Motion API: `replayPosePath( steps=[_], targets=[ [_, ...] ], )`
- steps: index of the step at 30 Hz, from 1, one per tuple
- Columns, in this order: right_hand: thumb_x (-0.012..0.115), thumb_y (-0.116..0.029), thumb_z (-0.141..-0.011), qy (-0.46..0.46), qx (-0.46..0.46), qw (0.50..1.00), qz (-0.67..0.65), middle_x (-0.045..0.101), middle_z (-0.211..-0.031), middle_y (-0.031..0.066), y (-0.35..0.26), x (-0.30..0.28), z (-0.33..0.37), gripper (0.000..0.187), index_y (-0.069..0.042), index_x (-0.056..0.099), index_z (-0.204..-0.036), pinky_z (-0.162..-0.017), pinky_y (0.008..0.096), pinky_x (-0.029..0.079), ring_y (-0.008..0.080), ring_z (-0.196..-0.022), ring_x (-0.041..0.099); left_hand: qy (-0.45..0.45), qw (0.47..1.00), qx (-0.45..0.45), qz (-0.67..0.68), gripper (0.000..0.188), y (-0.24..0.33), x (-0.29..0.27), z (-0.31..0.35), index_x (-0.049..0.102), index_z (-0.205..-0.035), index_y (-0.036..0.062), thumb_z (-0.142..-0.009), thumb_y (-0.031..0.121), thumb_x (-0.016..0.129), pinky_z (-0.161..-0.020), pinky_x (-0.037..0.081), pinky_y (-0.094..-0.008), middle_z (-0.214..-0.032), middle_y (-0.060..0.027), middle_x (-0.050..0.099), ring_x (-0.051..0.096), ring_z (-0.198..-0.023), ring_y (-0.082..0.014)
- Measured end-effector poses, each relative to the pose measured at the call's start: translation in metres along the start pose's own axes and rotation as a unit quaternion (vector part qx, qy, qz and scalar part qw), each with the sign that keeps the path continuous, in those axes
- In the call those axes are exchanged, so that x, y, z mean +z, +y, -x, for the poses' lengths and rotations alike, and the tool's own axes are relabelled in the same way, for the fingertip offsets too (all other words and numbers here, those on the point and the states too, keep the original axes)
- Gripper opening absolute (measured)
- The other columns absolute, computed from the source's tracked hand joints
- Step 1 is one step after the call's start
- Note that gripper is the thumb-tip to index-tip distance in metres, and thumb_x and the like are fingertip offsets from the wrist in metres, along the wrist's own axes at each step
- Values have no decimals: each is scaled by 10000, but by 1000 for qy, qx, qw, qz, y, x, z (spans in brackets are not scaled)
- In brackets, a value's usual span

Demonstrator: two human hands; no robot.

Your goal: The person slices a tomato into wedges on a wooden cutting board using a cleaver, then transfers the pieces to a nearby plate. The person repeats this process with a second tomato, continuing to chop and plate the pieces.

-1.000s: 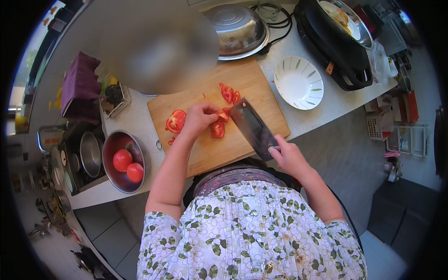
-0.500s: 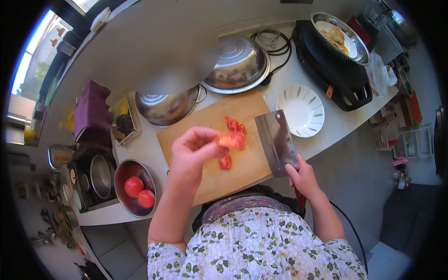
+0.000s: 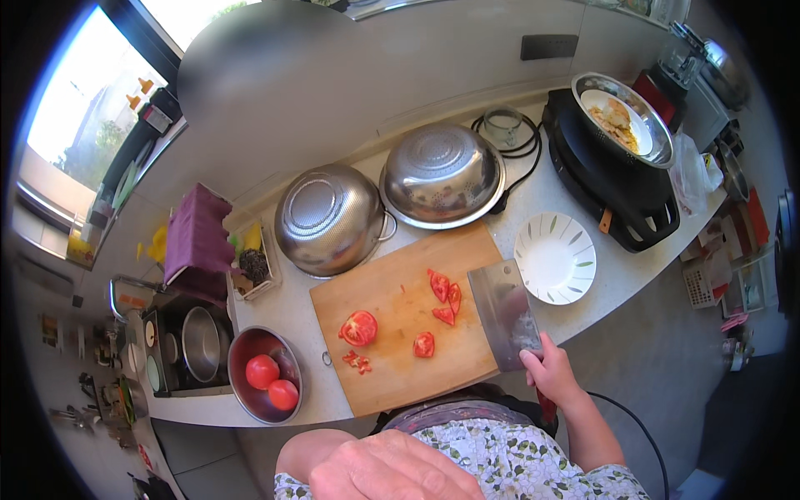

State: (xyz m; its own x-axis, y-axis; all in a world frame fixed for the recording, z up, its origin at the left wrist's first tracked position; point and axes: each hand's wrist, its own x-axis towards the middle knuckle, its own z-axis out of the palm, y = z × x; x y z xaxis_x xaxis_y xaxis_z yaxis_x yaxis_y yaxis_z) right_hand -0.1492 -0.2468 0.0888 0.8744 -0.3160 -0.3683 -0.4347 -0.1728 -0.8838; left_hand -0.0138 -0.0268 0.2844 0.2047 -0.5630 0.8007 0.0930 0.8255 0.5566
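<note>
My right hand [image 3: 549, 371] is closed round the red handle of a cleaver [image 3: 506, 312]. The wide blade lies over the right edge of the wooden cutting board [image 3: 392, 283]. On the board are a half tomato [image 3: 358, 328], several small tomato scraps [image 3: 357, 362] beside it, a group of tomato wedges [image 3: 440, 286] near the blade and another tomato piece [image 3: 424, 344] nearer me. Raised close at the lower edge of the picture, my left hand [image 3: 396, 468] shows only its back and knuckles. Its fingertips, and anything in them, are hidden.
Left of the board stands a steel bowl [image 3: 242, 389] with two whole tomatoes. Behind are two upturned steel colanders [image 3: 329, 218], [image 3: 440, 175]. A white patterned plate [image 3: 555, 258] sits to the right, near a black electric griddle [image 3: 583, 179] bearing a bowl with food.
My left hand, which held a tomato piece above the board, has come up toward me to the lower edge. The half tomato now shows. The view has tilted upward; the cleaver stays in my right hand.
</note>
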Motion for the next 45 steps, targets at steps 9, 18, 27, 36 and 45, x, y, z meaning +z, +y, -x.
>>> replayPosePath(
  steps=[9, 18, 27, 36, 45],
  targets=[
    [588, -134, -915, -12, -18, 999, 49, 639, -645, 94, 1, -10, -1, 201, 17, 480, -990, -438, 288, 434, 126, -465, 563, 451, 782, -255, -346, 186, -40, -31, 98, 620, -1028, -33, -844, -16, 649, -759, 523, -272, -1005, -124, 639, 637, -845, -168],
    [598, -145, -897, -74, -67, 981, 164, 660, -750, 184, -11, -21, -14, 190, -23, 502, -1006, -557, 399, 487, 334, -610, 630, 428, 611, -465, -477, 423, -104, -29, 224, 609, -1158, 32, -758, 32, 748, -665, 539, -249, -1008, -99, 597, 644, -771, -137],
    [569, -186, -897, -154, -132, 917, 344, 632, -764, 233, -24, -11, -40, 179, -46, 513, -992, -655, 523, 472, 442, -761, 606, 468, 579, -455, -489, 459, -119, -21, 227, 603, -1167, 24, -737, 22, 762, -654, 548, -253, -994, -112, 578, 651, -750, -142],
    [562, -162, -900, -66, -177, 908, 374, 639, -742, 199, -27, 15, -57, 170, -67, 482, -1016, -615, 523, 483, 416, -707, 624, 457, 591, -440, -498, 446, -133, -40, 227, 618, -1147, 25, -721, -6, 745, -700, 544, -270, -992, -95, 583, 624, -774, -153],
    [546, -110, -894, -39, -200, 894, 398, 645, -834, 158, -33, 29, -37, 136, -57, 465, -989, -607, 490, 511, 381, -727, 634, 394, 666, -386, -502, 491, -128, -53, 219, 605, -1176, 65, -719, -110, 646, -681, 532, -275, -1010, -103, 573, 626, -819, -194]
  ],
)
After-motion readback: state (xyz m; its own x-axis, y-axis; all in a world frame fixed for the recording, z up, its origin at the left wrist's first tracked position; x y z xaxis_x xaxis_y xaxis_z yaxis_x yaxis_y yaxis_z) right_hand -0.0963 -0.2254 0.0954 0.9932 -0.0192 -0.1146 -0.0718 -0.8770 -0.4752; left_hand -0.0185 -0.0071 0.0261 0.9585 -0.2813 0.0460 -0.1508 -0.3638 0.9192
